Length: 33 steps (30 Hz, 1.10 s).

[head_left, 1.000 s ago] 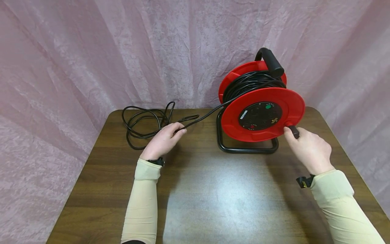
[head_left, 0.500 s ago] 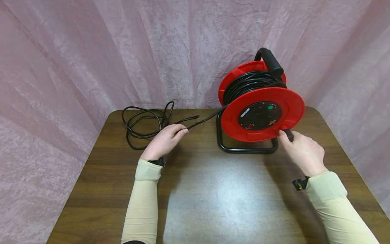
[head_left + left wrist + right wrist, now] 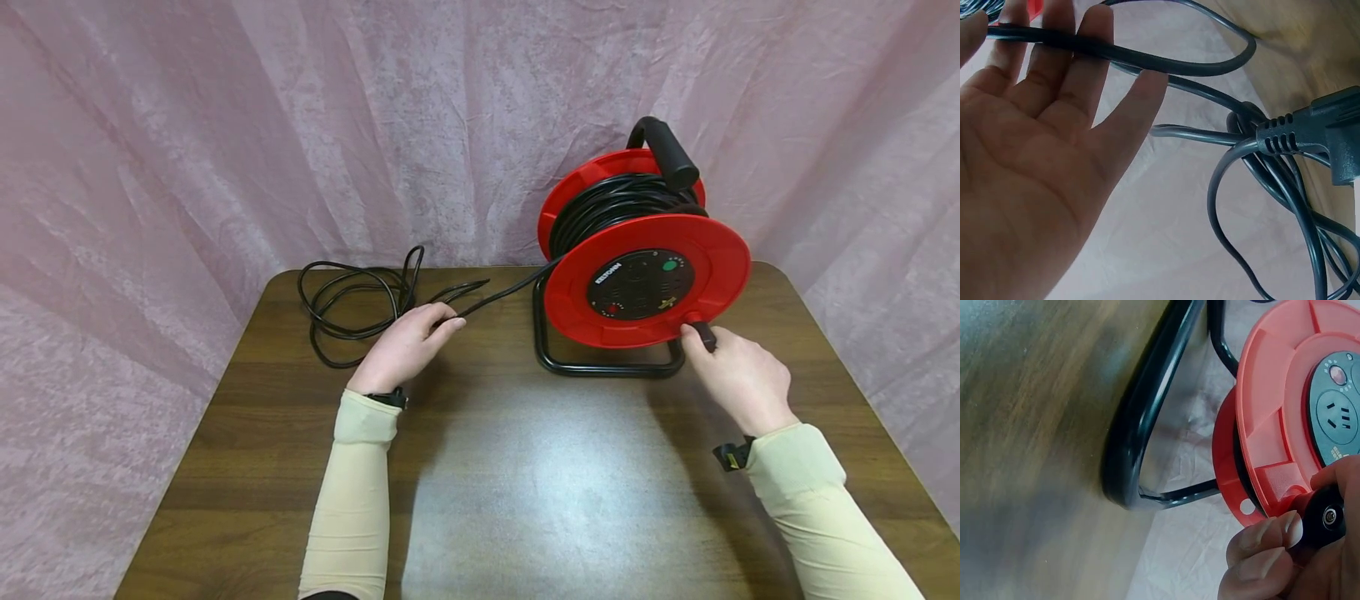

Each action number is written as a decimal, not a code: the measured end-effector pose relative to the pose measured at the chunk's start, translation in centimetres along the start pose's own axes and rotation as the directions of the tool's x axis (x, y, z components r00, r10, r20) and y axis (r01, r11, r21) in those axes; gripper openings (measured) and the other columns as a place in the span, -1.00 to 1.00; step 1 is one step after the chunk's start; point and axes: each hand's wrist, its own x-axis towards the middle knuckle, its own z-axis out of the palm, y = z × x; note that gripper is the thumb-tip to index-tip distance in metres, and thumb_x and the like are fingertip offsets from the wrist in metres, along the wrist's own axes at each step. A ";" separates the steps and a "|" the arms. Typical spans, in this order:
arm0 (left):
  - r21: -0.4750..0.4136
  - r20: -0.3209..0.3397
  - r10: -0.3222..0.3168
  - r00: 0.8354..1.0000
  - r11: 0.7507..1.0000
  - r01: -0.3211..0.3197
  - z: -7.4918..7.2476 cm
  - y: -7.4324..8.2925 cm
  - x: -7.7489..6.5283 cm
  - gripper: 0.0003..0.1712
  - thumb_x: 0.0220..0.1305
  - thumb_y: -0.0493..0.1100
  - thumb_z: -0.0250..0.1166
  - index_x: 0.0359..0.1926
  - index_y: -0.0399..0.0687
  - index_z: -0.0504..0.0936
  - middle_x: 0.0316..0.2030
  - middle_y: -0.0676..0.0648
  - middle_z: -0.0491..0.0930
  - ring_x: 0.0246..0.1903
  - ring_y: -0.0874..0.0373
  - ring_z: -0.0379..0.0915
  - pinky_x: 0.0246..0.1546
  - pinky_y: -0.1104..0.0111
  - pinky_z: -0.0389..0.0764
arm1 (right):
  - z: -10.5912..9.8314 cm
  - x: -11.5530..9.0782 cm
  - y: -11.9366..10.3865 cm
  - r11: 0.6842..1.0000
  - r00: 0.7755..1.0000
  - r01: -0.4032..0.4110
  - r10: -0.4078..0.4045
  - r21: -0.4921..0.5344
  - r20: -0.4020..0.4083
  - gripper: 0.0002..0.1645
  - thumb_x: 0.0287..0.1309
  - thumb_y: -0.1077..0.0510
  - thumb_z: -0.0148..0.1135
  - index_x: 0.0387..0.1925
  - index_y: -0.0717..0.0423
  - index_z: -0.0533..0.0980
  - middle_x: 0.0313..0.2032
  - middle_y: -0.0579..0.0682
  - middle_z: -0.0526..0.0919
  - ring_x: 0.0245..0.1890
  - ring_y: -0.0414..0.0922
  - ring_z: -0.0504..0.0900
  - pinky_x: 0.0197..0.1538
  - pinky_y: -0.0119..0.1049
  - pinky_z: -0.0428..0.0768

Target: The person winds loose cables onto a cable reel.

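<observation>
A red cable reel [image 3: 592,325] wound with black cable [image 3: 510,290] stands on a black tubular frame [image 3: 600,369]. My right hand [image 3: 742,379] holds the black crank knob [image 3: 702,333] low on the reel's front disc; the right wrist view shows thumb and fingers curled round this knob [image 3: 1321,522]. Left of the reel, my left hand [image 3: 405,348] pinches the cable between thumb and fingers. Seen in the left wrist view, the cable [image 3: 1147,60] runs across the fingers [image 3: 1047,59], with a black plug [image 3: 1310,134] beyond. In the head view the left hand covers part of the cable.
Loose cable coils [image 3: 341,333] lie on the wooden table [image 3: 525,500] behind and left of my left hand. A black carrying handle [image 3: 671,154] tops the frame. Pink curtain [image 3: 420,125] hangs behind the table.
My right hand has moved left with the crank knob, and the reel's disc has turned clockwise. The left hand stays nearly in place. The loose cable coils have shifted slightly.
</observation>
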 end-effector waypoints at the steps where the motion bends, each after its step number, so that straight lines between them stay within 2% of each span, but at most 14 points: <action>1: 0.001 -0.001 0.006 1.000 1.000 -0.006 0.0 0.0 0.0 -0.63 0.51 0.19 0.05 -0.06 0.08 0.61 -0.16 0.05 0.61 -0.19 0.19 0.46 -0.08 0.23 0.48 | 0.1 0.0 0.0 1.000 1.000 0.002 -0.002 0.001 0.001 -0.20 0.36 -0.49 -0.44 -0.50 -0.02 0.48 -0.51 0.09 0.61 -0.41 0.21 0.59 -0.58 -0.01 0.37; 6: 0.005 -0.003 0.020 1.000 1.000 -0.020 0.0 0.0 0.0 -0.58 0.51 0.20 0.03 -0.02 0.04 0.63 -0.16 0.09 0.62 -0.20 0.19 0.47 -0.08 0.22 0.49 | 0.6 0.0 0.0 1.000 1.000 0.009 -0.009 0.002 0.002 -0.19 0.37 -0.49 -0.44 -0.48 -0.02 0.49 -0.48 0.11 0.63 -0.38 0.23 0.61 -0.58 -0.02 0.38; 11: -0.002 -0.003 0.012 1.000 1.000 -0.012 0.0 -0.2 -0.1 -0.57 0.50 0.25 0.02 -0.03 0.12 0.64 -0.14 0.15 0.61 -0.13 0.22 0.48 -0.04 0.22 0.49 | 1.1 -0.1 -0.1 1.000 1.000 0.015 -0.015 0.008 0.008 -0.19 0.36 -0.49 -0.43 -0.50 -0.02 0.47 -0.53 0.08 0.60 -0.42 0.19 0.60 -0.59 -0.05 0.37; 17: -0.033 -0.020 0.044 0.999 0.998 -0.044 0.0 -0.1 -0.2 -0.69 0.51 0.15 0.06 -0.04 0.14 0.61 -0.15 0.15 0.58 -0.13 0.21 0.46 -0.03 0.23 0.48 | 2.0 -0.3 -0.5 1.000 0.999 0.020 -0.020 0.015 0.041 -0.19 0.35 -0.51 -0.45 -0.49 -0.03 0.46 -0.51 0.05 0.59 -0.41 0.15 0.60 -0.56 -0.06 0.37; 23: -0.012 -0.022 0.071 0.997 0.997 -0.071 0.1 0.2 -0.1 -0.70 0.53 0.11 0.06 -0.01 0.08 0.60 -0.14 0.13 0.58 -0.10 0.24 0.46 0.00 0.25 0.47 | 2.4 -0.5 -0.9 1.000 0.998 0.015 -0.017 0.027 0.067 -0.17 0.34 -0.53 -0.47 -0.48 -0.02 0.44 -0.51 0.04 0.56 -0.39 0.12 0.59 -0.54 -0.09 0.37; 33: 0.006 -0.022 0.056 0.998 0.998 -0.056 0.1 0.1 -0.3 -0.68 0.52 0.10 0.08 -0.01 0.04 0.61 -0.10 0.12 0.58 -0.08 0.22 0.46 0.01 0.24 0.47 | 3.1 -0.7 -1.3 0.998 0.998 0.020 -0.024 0.064 0.056 -0.19 0.35 -0.52 -0.43 -0.50 -0.03 0.44 -0.50 0.03 0.58 -0.37 0.12 0.61 -0.53 -0.10 0.39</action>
